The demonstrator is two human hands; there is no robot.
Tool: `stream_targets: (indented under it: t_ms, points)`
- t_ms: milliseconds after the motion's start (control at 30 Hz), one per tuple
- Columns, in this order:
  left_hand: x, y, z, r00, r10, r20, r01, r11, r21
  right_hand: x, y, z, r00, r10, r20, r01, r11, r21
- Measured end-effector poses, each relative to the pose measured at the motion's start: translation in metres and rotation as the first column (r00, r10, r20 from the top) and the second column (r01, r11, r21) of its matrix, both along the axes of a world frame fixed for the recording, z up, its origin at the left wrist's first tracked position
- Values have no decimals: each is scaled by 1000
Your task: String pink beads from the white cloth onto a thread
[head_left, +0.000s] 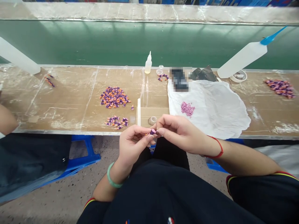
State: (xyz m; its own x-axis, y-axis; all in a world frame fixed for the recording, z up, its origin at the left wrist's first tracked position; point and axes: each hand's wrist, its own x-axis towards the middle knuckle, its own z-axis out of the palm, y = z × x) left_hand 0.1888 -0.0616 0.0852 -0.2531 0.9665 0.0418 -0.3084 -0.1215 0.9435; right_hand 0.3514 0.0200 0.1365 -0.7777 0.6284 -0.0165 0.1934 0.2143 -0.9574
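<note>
Two hands [133, 146] [179, 133] on a purple piece [152, 132]

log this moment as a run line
left hand: on small purple piece | right hand: on same piece | nearby: purple-and-orange pieces on cardboard-topped bench

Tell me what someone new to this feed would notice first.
Front and centre, the left hand and right hand pinch a small purple piece above the bench edge. Behind them, a heap of purple and orange pieces lies on the cardboard-topped bench, and a white sheet with a pink pile spreads to the right.
</note>
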Motion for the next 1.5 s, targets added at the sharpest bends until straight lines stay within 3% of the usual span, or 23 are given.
stream_targets:
  t_ms: [333,800,1033,1133,1233,1300,1333,1400,1500]
  points:
    - [5,-4,7,999,26,-20,-26,1000,-13,2,-2,5,1000,-6,1,6,970,243]
    - [6,-2,7,998,57,23,-56,998,-39,-1,-6,3,1000,2,18,-10,886,463]
    - [4,3,2,1000,20,15,-18,994,-107,-2,-1,-5,1000,-9,27,-3,909,417]
    - [2,4,-2,1000,-19,5,20,986,-167,5,7,-10,998,-52,27,43,963,267]
    - [-11,7,-9,987,-116,-114,86,967,-240,22,17,-18,983,-180,-29,182,981,66]
    - [-28,11,-16,920,-207,-332,108,950,-293,37,23,-26,963,-269,-19,269,963,-6]
    - [-38,14,-19,849,-238,-471,92,946,-312,45,25,-31,951,-309,0,309,951,-23]
    - [-60,23,-25,640,-268,-720,27,944,-327,60,29,-41,923,-383,35,384,922,-42]
    - [-85,40,-30,357,-300,-885,-47,940,-338,77,31,-56,873,-481,76,486,871,-77]
